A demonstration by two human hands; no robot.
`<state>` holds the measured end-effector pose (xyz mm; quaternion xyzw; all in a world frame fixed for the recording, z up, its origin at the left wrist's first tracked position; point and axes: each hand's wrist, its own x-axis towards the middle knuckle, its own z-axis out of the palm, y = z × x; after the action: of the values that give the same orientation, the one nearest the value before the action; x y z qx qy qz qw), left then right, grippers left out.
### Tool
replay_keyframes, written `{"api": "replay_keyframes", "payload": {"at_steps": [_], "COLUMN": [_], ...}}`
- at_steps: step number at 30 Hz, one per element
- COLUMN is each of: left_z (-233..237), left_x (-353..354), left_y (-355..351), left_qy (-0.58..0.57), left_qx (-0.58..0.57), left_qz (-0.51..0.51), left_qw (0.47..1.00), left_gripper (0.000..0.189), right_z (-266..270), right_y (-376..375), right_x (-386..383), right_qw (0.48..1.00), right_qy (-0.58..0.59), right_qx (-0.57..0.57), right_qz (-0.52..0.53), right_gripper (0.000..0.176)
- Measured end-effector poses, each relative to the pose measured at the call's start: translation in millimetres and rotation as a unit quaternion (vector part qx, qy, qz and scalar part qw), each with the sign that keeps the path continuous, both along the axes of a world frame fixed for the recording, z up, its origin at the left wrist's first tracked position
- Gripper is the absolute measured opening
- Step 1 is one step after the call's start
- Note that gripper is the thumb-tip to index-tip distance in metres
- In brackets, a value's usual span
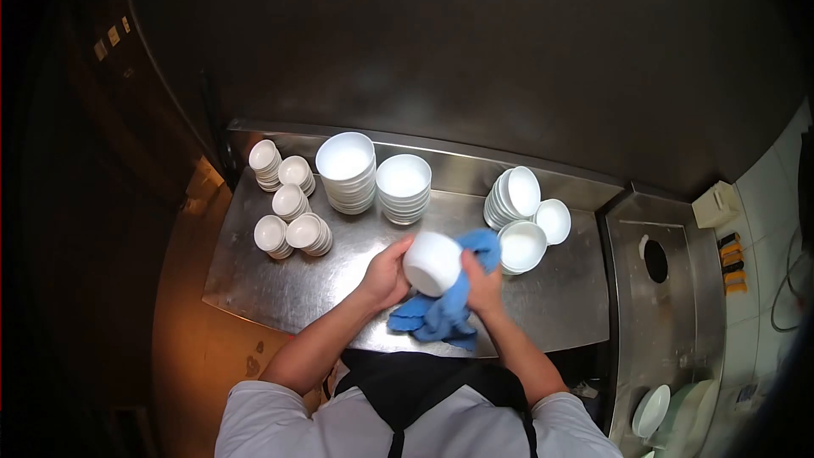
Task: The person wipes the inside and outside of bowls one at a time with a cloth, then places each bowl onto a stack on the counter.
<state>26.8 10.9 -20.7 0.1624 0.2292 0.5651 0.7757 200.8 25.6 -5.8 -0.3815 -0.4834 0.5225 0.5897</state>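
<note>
A white bowl (431, 265) is tilted on its side between my two hands, above the front of the steel counter. My left hand (390, 271) is closed on the bowl's left side. On the other side, my right hand (482, 282) grips a blue cloth (445, 312) that lies against the bowl and hangs down below it. Just right of my right hand stand white bowls (522, 246), some stacked and leaning. Behind the held bowl are two upright stacks, a taller one (346, 171) and a shorter one (404, 188).
Several short stacks of small white dishes (290, 202) stand at the counter's left end. The steel counter (365, 280) has a raised back edge. To the right is a steel sink unit (627, 322) with a dark round hole; an oval white dish (651, 411) sits at its near end.
</note>
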Motion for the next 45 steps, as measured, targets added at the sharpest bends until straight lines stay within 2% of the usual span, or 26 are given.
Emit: {"api": "replay_keyframes", "payload": {"at_steps": [1,4,6,7,8,9,10,12,14,15,16,18,19,20,21,23,26,27,28,30,33,38,42,43,45], "left_z": [17,12,14,14,12,6,1,-2,-1,5,13,29,32,32,30,24,36,43,43,50,35,20,29,33,48], "left_x": [-1,-1,1,5,9,13,18,26,24,25,26,28,32,35,36,36,24,19,9,-2,-19,-23,-19,-17,6], "left_y": [-5,-17,-18,-18,-18,-16,-15,-17,-21,-24,-30,-37,-36,-33,-28,-15,4,11,21,43,83,99,97,99,91], "left_qy": [-0.003,0.061,0.087,0.097,0.107,0.14,0.174,0.291,0.409,0.44,0.489,0.579,0.561,0.558,0.553,0.56,0.626,0.643,0.662,0.704,0.799,0.832,0.853,0.88,0.838], "left_qx": [0.063,0.152,0.149,0.14,0.131,0.111,0.092,0.139,0.222,0.222,0.246,0.295,0.366,0.406,0.446,0.515,0.511,0.502,0.489,0.467,0.402,0.364,0.334,0.286,0.379], "left_qz": [-0.012,0.003,0.054,0.083,0.113,0.103,0.094,0.119,0.117,0.124,0.119,0.109,0.156,0.18,0.205,0.254,0.256,0.267,0.261,0.319,0.245,0.188,0.152,0.082,0.241], "left_qw": [0.998,0.986,0.984,0.982,0.979,0.978,0.976,0.939,0.877,0.861,0.828,0.752,0.726,0.701,0.673,0.597,0.531,0.513,0.504,0.43,0.375,0.373,0.371,0.371,0.308], "left_gripper": [0.039,0.042,0.037,0.036,0.034,0.031,0.028,0.021,0.02,0.016,0.016,0.016,0.014,0.016,0.017,0.025,0.025,0.025,0.025,0.019,0.012,0.009,0.009,0.012,0.02], "right_z": [0,4,10,-9,-26,-35,-34,-13,-2,3,9,22,24,20,14,-13,-28,-33,-22,2,13,1,-16,-18,-22], "right_y": [12,31,31,20,8,1,-9,-15,-4,1,7,23,32,43,52,52,24,19,14,8,1,-13,-22,-24,-30], "right_x": [7,16,16,17,14,6,-5,-14,-15,-14,-11,0,3,5,6,-1,-16,-15,-12,-6,9,27,44,48,55], "right_qw": [0.999,0.99,0.983,0.99,0.966,0.959,0.904,0.855,0.911,0.935,0.971,0.998,0.983,0.945,0.886,0.909,0.935,0.93,0.924,0.923,0.933,0.942,0.94,0.941,0.94], "right_qy": [-0.017,-0.056,-0.075,-0.105,-0.187,-0.185,-0.283,-0.355,-0.281,-0.242,-0.164,-0.004,0.117,0.234,0.346,0.315,0.268,0.263,0.26,0.237,0.205,0.165,0.166,0.173,0.188], "right_qx": [-0.007,-0.026,-0.039,-0.004,0.153,0.214,0.32,0.378,0.301,0.258,0.171,-0.003,-0.076,-0.147,-0.213,-0.206,-0.205,-0.229,-0.251,-0.269,-0.264,-0.276,-0.288,-0.284,-0.282], "right_qz": [-0.034,-0.125,-0.165,-0.096,-0.088,0.01,0.01,-0.012,-0.01,-0.01,0.016,0.065,0.12,0.174,0.225,0.177,0.105,0.119,0.128,0.14,0.132,0.098,0.072,0.065,0.051], "right_gripper": [0.01,0.011,0.012,0.016,0.032,0.059,0.078,0.082,0.068,0.062,0.054,0.041,0.039,0.038,0.039,0.045,0.051,0.051,0.049,0.047,0.045,0.044,0.042,0.041,0.039]}}
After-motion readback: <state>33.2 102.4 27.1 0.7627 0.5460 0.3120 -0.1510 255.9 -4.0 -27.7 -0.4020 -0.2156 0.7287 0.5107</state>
